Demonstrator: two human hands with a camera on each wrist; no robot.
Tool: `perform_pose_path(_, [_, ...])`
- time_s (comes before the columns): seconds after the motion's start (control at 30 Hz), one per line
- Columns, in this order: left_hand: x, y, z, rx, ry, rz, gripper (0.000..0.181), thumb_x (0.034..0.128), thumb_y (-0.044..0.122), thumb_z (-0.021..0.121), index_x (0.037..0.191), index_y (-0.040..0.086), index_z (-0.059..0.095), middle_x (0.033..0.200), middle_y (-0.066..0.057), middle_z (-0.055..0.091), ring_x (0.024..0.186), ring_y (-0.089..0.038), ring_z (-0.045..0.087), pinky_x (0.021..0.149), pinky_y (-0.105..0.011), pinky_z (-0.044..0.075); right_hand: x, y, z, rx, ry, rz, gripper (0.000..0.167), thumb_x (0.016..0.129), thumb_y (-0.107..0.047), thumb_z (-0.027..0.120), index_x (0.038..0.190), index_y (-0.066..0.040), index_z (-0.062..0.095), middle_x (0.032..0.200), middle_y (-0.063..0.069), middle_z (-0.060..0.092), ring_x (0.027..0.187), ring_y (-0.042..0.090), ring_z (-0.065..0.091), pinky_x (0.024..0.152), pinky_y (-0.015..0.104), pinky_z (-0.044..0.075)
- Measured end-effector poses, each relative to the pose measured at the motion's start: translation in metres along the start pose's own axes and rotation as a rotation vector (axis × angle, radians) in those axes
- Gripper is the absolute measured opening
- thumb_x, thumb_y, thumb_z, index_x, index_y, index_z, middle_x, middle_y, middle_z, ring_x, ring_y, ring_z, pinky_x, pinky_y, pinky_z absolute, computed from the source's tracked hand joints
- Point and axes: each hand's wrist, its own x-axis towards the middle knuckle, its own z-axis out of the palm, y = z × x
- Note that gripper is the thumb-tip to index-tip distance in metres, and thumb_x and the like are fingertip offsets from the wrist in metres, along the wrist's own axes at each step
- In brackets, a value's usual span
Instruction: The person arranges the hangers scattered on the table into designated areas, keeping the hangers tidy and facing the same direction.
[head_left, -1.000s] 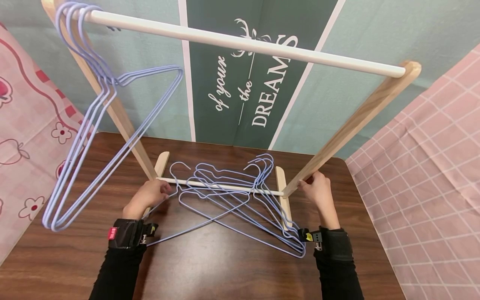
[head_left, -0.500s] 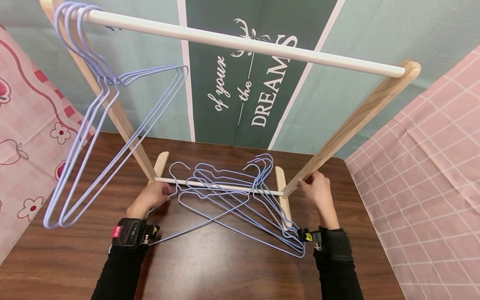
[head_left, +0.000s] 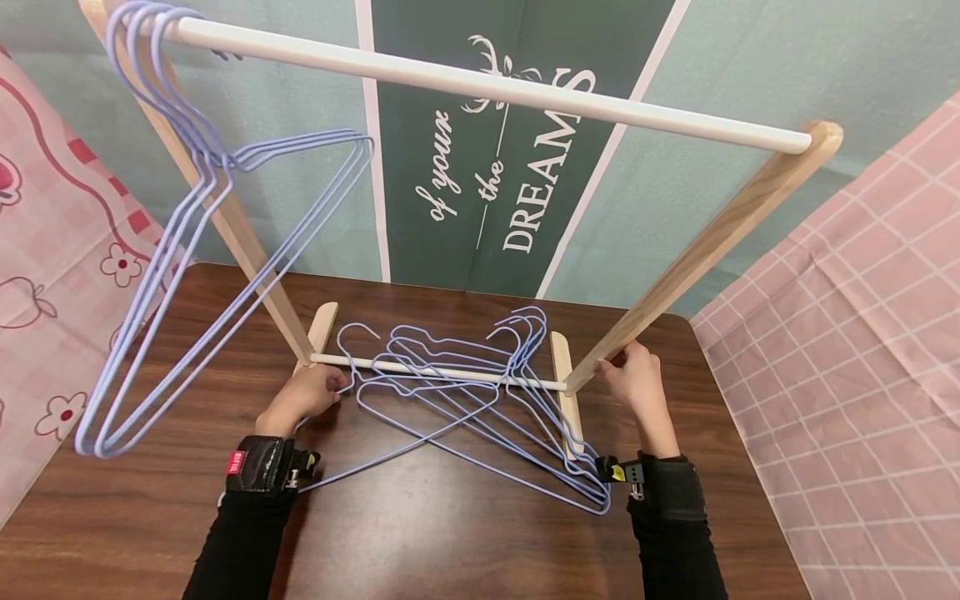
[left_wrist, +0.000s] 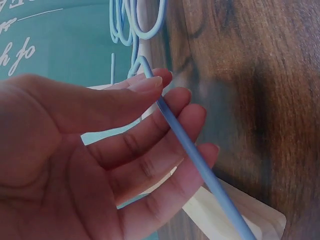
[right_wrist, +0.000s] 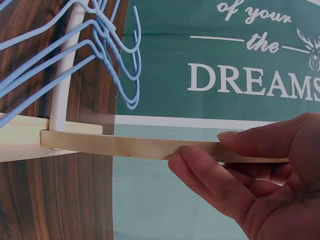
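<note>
My left hand [head_left: 303, 393] pinches the shoulder wire of a blue clothes hanger [left_wrist: 215, 187] between thumb and index finger; the other fingers lie loosely curled behind the wire. This hanger lies on the table at the left of a heap of blue hangers [head_left: 480, 407], across the rack's low white bar [head_left: 333, 361]. On the other side, my right hand [head_left: 633, 379] grips the right wooden upright [right_wrist: 115, 145] of the clothes rack near its base, thumb on one face and fingers on the other. Several more blue hangers [head_left: 213, 158] hang at the left end of the white top rail [head_left: 480, 83].
The rack stands on pale wooden feet [head_left: 567, 417] on a brown table [head_left: 420, 542]. Behind it hangs a green cloth with white lettering [head_left: 551, 167]. Pink patterned cloths line the left [head_left: 45, 275] and right [head_left: 862, 375] sides.
My left hand has shifted slightly to the right, still with the hanger wire. The hangers on the top rail sway a little. My right hand has stayed on the upright.
</note>
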Motion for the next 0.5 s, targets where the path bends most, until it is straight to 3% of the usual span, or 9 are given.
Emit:
perform_pose_path(0.3, [-0.0024, 0.0041, -0.0036, -0.002, -0.013, -0.045, 0.007, 0.0717, -0.001, 0.064, 0.076, 0.004, 0.061, 0.067, -0.005, 0.055, 0.068, -0.024, 0.048, 0.064, -0.036, 0.039, 0.0016, 0.0017, 0.001, -0.014, 0.009, -0.003, 0.019, 0.083, -0.004, 0.059, 0.095, 0.011, 0.057, 0.077, 0.023, 0.062, 0.066, 0.032, 0.06, 0.052, 0.031, 0.043])
perform_pose_path(0.5, [-0.006, 0.0081, -0.0071, -0.008, -0.009, -0.024, 0.009, 0.0711, 0.0, 0.066, 0.074, 0.005, 0.058, 0.065, -0.005, 0.054, 0.065, -0.023, 0.046, 0.06, -0.034, 0.037, 0.0012, 0.0016, 0.0011, -0.011, 0.007, -0.003, 0.02, 0.084, -0.003, 0.058, 0.096, 0.012, 0.057, 0.078, 0.024, 0.061, 0.067, 0.032, 0.06, 0.053, 0.031, 0.043])
